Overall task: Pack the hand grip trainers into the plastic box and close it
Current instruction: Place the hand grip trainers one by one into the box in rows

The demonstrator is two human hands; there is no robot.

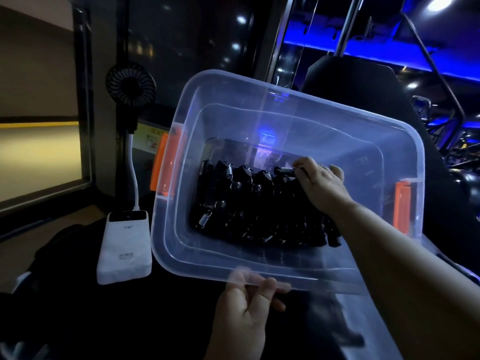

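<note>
Head: trainer (284,170) between right hand's (322,185) fingers (302,164)

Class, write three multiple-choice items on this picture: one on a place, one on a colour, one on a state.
1. Where is the power bank? A. left of the plastic box B. inside it C. on a shelf
2. The box's latches are: A. blue B. orange C. green
3. The right hand: A. hangs idle B. presses a lid C. pinches a hand grip trainer
1A, it lies outside, at the box's left; 2B, both latches show orange; 3C, it grips the trainer's spring end.
</note>
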